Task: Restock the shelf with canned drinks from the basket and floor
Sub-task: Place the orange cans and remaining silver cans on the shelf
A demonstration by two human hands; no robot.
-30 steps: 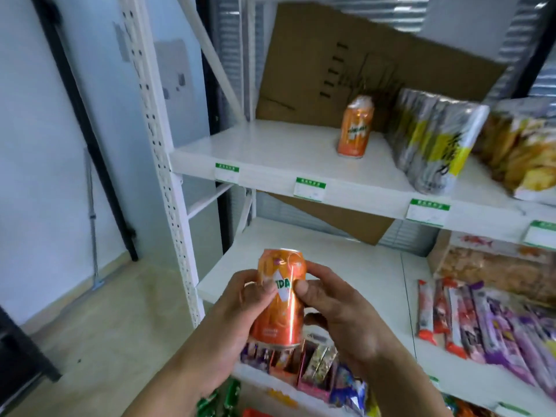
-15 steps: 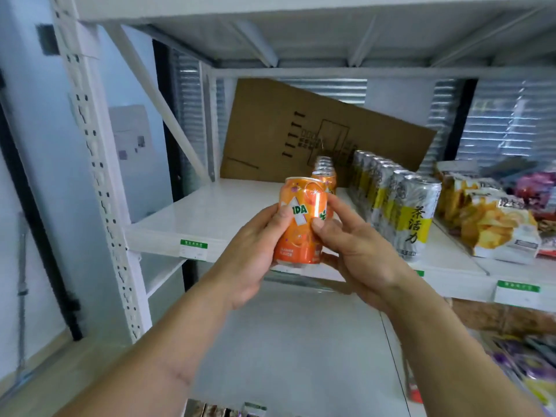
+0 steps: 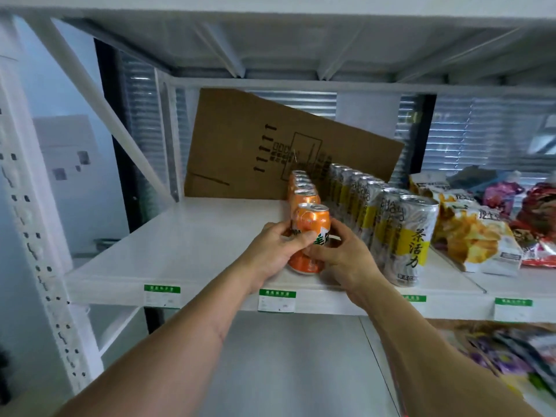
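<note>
Head view is showing the orange can [image 3: 310, 219] standing upright at centre frame on the white shelf [image 3: 192, 251], heading a row of orange cans [image 3: 301, 188]. The left hand [image 3: 278, 249] and right hand [image 3: 340, 260] are gripping it from either side, fingers curled around its lower half. Its silver top is showing above them. Tall silver-and-yellow cans [image 3: 412, 236] are standing just right.
</note>
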